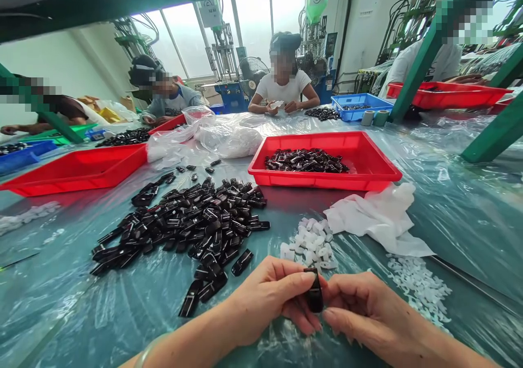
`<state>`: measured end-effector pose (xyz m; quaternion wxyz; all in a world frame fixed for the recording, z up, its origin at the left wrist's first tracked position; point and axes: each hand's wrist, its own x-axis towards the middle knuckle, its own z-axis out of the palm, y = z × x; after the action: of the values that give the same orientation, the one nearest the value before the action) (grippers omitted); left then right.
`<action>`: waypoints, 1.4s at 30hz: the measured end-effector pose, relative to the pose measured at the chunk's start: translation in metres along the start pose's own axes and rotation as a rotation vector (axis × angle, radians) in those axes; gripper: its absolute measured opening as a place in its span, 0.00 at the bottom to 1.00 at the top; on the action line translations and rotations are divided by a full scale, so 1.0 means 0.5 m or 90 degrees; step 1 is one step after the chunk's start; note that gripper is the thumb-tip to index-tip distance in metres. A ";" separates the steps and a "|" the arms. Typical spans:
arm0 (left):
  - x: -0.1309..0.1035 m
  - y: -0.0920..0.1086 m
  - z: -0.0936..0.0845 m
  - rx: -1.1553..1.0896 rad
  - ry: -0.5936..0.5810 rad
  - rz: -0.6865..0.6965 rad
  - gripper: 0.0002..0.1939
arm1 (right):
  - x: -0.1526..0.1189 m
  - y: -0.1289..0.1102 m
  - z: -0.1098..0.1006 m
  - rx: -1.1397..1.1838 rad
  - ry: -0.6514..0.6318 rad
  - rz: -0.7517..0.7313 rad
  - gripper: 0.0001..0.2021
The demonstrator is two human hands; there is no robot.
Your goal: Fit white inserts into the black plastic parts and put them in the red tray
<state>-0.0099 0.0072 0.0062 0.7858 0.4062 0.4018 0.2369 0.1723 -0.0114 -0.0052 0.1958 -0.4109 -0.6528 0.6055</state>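
My left hand [272, 294] holds a glossy black part [314, 291] upright between thumb and fingers, low in the middle of the view. At the part's right side is my right hand [363, 305], its fingers bent and close together against it; whether they grip anything small is hidden. A large pile of similar black parts [204, 215] spreads over the plastic-covered table [134, 308] to the left. Small white pieces [312, 242] lie heaped just beyond my hands, and finer translucent bits [420, 286] are scattered to the right.
Beyond the pile stand a red tray [327, 180] with black parts and another red tray [77, 182]. A white cloth [379, 215] lies near a long thin metal tool [478, 283]. Clear plastic bags [229, 136] sit farther back. Several people work across the table; green posts rise at both sides.
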 end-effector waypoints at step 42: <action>0.000 -0.006 -0.007 -0.022 -0.005 -0.005 0.14 | 0.000 0.004 -0.094 -0.315 0.773 -0.160 0.21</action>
<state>-0.0124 0.0069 0.0024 0.7951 0.3922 0.3961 0.2390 0.2083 0.0181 0.0019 0.4979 -0.6324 -0.5890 0.0717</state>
